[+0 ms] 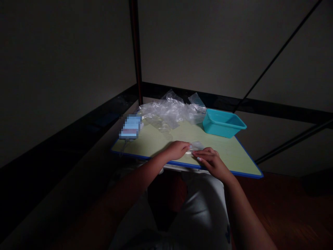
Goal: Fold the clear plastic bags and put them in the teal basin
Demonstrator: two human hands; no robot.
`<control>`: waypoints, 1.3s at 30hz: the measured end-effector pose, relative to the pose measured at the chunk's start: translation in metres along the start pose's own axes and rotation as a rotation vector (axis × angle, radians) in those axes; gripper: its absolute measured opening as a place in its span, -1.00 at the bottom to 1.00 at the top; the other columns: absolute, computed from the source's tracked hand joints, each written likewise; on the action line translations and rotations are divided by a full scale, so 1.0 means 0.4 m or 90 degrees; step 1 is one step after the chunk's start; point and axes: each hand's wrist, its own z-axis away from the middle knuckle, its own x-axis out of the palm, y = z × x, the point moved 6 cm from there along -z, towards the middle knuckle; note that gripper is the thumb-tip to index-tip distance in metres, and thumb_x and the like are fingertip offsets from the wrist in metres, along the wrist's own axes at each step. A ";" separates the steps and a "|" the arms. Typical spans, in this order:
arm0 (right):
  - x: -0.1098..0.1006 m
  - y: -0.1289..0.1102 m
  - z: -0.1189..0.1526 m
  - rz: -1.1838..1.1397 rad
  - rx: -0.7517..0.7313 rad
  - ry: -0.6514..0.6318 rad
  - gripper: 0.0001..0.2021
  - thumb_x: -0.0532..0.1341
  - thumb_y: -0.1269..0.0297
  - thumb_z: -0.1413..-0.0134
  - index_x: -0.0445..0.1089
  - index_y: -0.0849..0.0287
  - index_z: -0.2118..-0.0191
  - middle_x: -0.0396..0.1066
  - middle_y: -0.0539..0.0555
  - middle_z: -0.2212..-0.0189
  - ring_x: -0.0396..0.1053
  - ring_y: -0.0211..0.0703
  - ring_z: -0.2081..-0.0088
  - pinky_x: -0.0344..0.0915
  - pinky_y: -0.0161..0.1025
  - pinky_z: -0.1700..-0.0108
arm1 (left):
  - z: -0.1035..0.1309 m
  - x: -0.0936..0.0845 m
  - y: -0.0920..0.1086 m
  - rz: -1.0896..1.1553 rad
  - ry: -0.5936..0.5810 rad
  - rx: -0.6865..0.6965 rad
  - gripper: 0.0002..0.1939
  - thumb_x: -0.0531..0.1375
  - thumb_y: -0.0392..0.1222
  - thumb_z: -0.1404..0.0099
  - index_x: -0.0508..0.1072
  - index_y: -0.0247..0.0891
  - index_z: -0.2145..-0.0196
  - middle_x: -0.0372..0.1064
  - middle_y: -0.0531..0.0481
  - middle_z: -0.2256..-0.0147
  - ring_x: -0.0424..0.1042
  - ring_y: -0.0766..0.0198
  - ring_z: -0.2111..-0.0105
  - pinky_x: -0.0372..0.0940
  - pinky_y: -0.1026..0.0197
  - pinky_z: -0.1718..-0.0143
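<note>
A small clear plastic bag (pixel 197 144) lies on the yellow tabletop between my hands, near the table's front edge. My left hand (pixel 178 150) is closed, thumb and fingers pinching the bag's left side. My right hand (pixel 211 160) rests at the bag's near right side, its fingers stretched out and touching the plastic, the thumb apart from them. Behind my hands spreads a loose heap of clear plastic bags (pixel 173 110).
A turquoise plastic basin (pixel 220 131) stands at the table's back right. On the left lies a phone (pixel 130 126) with a blurred screen and a cable. The yellow table (pixel 153 146) has a blue edge. Walls rise behind and to the left.
</note>
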 end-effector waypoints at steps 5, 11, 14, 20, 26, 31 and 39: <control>-0.011 -0.004 -0.004 -0.013 -0.009 0.032 -0.70 0.07 0.17 -0.22 0.40 -0.03 -0.01 0.42 0.06 0.03 0.30 -0.01 0.10 0.18 0.04 0.05 | 0.003 -0.003 0.002 -0.004 -0.007 -0.004 -0.69 -0.01 -0.11 -0.36 0.49 -0.26 0.27 0.49 -0.02 0.25 0.43 0.25 0.28 0.23 0.31 0.26; -0.021 -0.012 -0.009 -0.037 -0.030 0.066 -0.70 0.07 0.22 -0.22 0.38 -0.04 -0.03 0.42 0.04 0.03 0.31 -0.05 0.11 0.22 -0.02 0.07 | 0.005 -0.005 0.006 0.023 -0.021 -0.004 -0.77 0.12 -0.14 -0.28 0.48 -0.22 0.16 0.48 0.00 0.17 0.42 0.24 0.21 0.22 0.33 0.22; -0.022 -0.013 -0.008 -0.051 -0.034 0.075 -0.70 0.08 0.24 -0.22 0.38 -0.03 -0.03 0.43 0.05 0.04 0.31 -0.06 0.12 0.23 -0.03 0.07 | 0.004 -0.005 0.004 0.006 -0.021 -0.017 -0.80 0.11 -0.20 -0.28 0.49 -0.23 0.18 0.48 -0.01 0.17 0.42 0.24 0.20 0.22 0.33 0.21; -0.035 -0.022 0.000 -0.104 -0.037 0.115 -0.78 0.10 0.23 -0.19 0.47 0.02 0.13 0.45 0.08 0.10 0.33 -0.06 0.11 0.25 -0.04 0.07 | 0.002 -0.005 0.004 -0.002 -0.020 -0.039 -0.77 0.08 -0.27 -0.30 0.50 -0.21 0.16 0.47 -0.01 0.11 0.43 0.23 0.14 0.24 0.31 0.15; -0.072 0.006 0.005 -0.087 0.024 0.262 -0.83 0.12 0.21 -0.17 0.43 0.11 0.33 0.43 0.10 0.34 0.35 -0.06 0.22 0.28 -0.09 0.15 | -0.001 -0.001 -0.002 0.029 0.000 -0.033 -0.71 0.07 -0.31 -0.30 0.48 -0.17 0.07 0.39 0.01 0.00 0.36 0.26 -0.01 0.20 0.28 -0.01; -0.070 0.021 -0.029 0.026 0.001 0.236 -0.81 0.15 0.23 -0.14 0.42 0.11 0.15 0.43 0.12 0.21 0.31 0.00 0.12 0.23 -0.02 0.05 | -0.003 0.001 -0.006 0.014 0.006 -0.023 -0.70 0.07 -0.28 -0.31 0.47 -0.20 0.05 0.39 -0.02 0.01 0.39 0.22 0.02 0.23 0.25 0.02; -0.052 0.055 -0.058 -0.052 0.010 0.190 -0.83 0.14 0.20 -0.15 0.46 0.12 0.30 0.45 0.09 0.35 0.36 -0.05 0.25 0.29 -0.09 0.17 | -0.002 -0.006 -0.002 -0.009 0.017 -0.012 -0.73 0.05 -0.25 -0.32 0.51 -0.23 0.14 0.47 -0.03 0.11 0.43 0.21 0.15 0.25 0.28 0.15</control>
